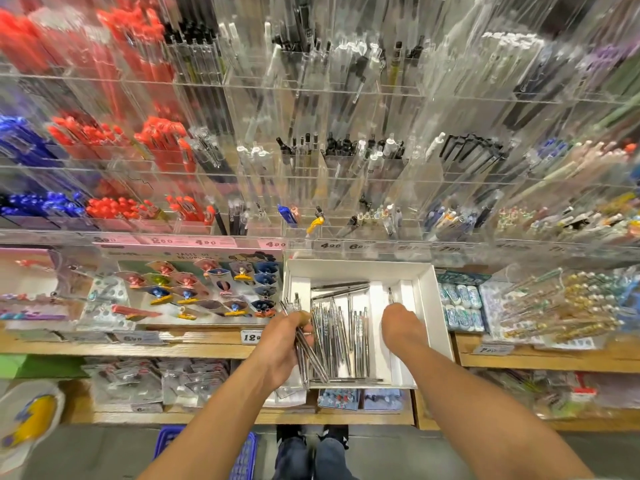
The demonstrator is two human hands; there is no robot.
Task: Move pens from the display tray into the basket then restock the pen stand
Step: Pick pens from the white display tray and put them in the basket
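Left hand (282, 344) grips a bundle of slim silver pens (304, 355) beside the white display tray (429, 292); they look light, stiff and slippery, best held mid-barrel. Right hand's (401, 325) grip inside the tray: cannot tell.

I saw a card of colourful clips (207, 289) left of centre. Paperclip boxes (460, 308) sat right, price tags (251, 337) along the wooden shelf edge (121, 349).

Left hand (282, 344) gripping, right hand (401, 325) curled downward, arms extended
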